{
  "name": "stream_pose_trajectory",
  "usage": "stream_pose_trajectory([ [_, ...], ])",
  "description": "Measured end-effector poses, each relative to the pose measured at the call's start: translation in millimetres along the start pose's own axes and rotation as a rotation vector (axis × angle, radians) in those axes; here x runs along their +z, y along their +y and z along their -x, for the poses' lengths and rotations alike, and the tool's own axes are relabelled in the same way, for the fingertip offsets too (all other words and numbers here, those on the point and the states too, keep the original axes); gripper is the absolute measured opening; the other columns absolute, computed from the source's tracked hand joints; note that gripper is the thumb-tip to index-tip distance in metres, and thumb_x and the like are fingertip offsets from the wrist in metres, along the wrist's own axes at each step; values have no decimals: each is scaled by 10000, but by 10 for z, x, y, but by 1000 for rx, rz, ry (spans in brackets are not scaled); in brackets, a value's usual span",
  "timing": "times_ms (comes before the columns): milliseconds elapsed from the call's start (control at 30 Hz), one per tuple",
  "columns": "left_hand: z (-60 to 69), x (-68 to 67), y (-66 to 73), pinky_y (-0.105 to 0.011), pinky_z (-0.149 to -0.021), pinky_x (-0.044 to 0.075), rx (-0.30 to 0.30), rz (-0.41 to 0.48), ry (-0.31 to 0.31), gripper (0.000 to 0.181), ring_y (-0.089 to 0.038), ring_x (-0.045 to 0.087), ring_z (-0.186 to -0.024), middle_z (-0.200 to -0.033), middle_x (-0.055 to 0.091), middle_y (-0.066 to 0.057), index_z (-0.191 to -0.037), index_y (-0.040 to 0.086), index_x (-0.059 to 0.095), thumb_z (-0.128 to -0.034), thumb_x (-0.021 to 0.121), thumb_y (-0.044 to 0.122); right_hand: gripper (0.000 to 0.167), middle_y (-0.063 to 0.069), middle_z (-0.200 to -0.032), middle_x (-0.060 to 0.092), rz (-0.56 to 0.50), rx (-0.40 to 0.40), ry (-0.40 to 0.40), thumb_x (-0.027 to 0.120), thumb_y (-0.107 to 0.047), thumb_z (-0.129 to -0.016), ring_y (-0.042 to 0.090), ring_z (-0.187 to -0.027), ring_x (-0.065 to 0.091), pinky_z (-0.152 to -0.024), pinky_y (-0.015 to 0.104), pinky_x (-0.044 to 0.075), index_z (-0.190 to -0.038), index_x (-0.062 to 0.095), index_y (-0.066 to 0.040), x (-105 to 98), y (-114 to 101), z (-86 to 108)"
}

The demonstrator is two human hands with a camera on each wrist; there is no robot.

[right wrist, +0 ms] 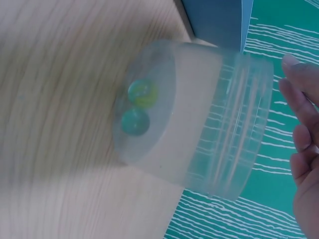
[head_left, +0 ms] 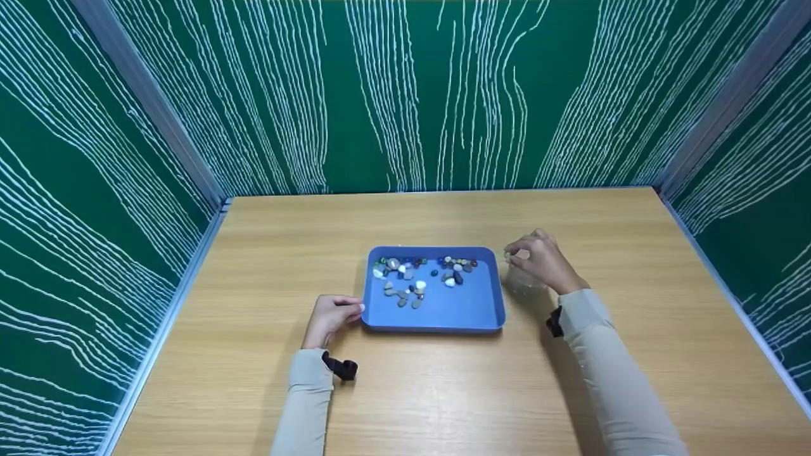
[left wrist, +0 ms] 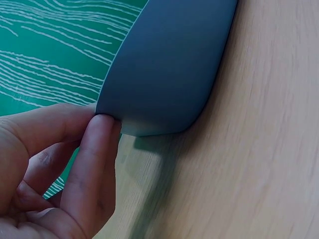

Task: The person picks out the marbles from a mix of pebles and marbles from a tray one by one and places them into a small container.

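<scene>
A blue tray (head_left: 469, 311) holds glass marbles and pebbles in loose clusters. My left hand (head_left: 331, 316) pinches the tray's left wall; in the left wrist view its fingertips (left wrist: 103, 122) meet at the tray's edge. To the right of the tray, my right hand (head_left: 540, 258) is above a clear plastic jar (right wrist: 199, 114), thumb and fingers drawn together. At its fingertips in the head view is a small yellow-green marble (head_left: 507, 254), which the right wrist view hides. The upright jar has a green marble (right wrist: 135, 122) and a green-yellow one (right wrist: 143, 93) at its bottom.
White pebbles (head_left: 421, 285), dark stones (head_left: 457, 277) and grey-brown pebbles (head_left: 402, 303) lie in the tray's left and upper parts. The wooden table (head_left: 285, 253) meets green walls (head_left: 437, 95) with white wavy lines at its back and sides.
</scene>
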State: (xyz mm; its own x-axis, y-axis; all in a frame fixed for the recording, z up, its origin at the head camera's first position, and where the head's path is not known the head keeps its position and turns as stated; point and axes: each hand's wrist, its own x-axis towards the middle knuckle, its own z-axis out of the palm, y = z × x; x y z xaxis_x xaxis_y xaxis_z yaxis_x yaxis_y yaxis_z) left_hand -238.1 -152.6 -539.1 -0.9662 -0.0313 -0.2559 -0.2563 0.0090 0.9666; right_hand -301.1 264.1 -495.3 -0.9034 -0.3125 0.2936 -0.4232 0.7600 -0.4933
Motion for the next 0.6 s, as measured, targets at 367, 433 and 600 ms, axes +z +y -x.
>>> stream_pose_trajectory([
  [367,129,35,121,-254,-738,620,-20,-11,12,264,-127,655,-729,-824,678,-95,-1050,-219,615,-805,651,-126,145,139,-920,722,0,30,-8,705,-51,-839,251,-888,472,-850,436,340,-973,731,-2,-73,94,53],
  [433,60,26,45,-253,-727,621,-26,-17,24,251,-128,654,-724,-824,680,-98,-1031,-199,636,-796,669,-120,153,139,-931,720,-1,51,-19,702,-56,-844,262,-904,473,-853,437,338,-986,729,-4,-84,105,63],
  [600,-41,17,-56,-236,-699,618,-37,-30,46,243,-121,650,-705,-823,680,-99,-1009,-168,664,-777,702,-105,153,141,-936,717,-1,86,-26,698,-57,-845,265,-907,474,-848,421,339,-987,729,-8,-100,133,85],
])
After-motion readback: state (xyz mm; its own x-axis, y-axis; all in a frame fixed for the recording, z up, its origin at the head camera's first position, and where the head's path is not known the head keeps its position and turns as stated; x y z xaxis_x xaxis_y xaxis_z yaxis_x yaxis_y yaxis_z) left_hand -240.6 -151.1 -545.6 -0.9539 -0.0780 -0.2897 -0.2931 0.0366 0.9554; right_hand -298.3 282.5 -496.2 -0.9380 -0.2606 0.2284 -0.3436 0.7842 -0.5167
